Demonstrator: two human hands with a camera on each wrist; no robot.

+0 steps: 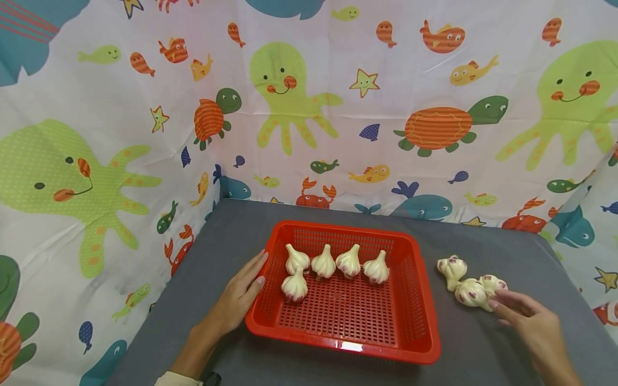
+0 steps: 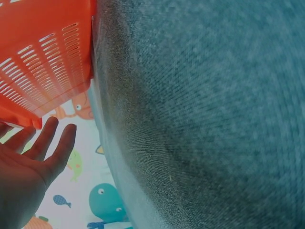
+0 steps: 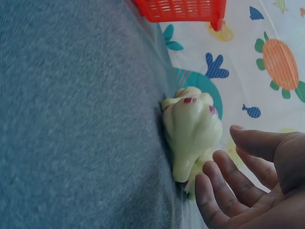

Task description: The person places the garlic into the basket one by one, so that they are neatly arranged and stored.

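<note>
A red plastic basket [image 1: 386, 351] with slotted walls holds several garlic bulbs [image 1: 348, 262], four in a row along its back half and another in front of the leftmost. My left hand [image 1: 236, 297] rests against the basket's left rim, its fingers stretched out along the edge; the left wrist view shows its fingertips at the rim. To the right of the basket lie three purple-streaked garlic bulbs [image 1: 469, 293], grouped closely. My right hand [image 1: 533, 321] is beside the rightmost one [image 1: 492, 283], thumb apart from loosely bent fingers. The right wrist view shows nothing gripped between them.
A grey cloth-covered table [image 1: 270, 370] lies under everything. White curtain with printed sea animals [image 1: 309, 177] stands behind the table and along both sides. The basket's right wall [image 1: 425, 300] rises between its inside and the loose bulbs.
</note>
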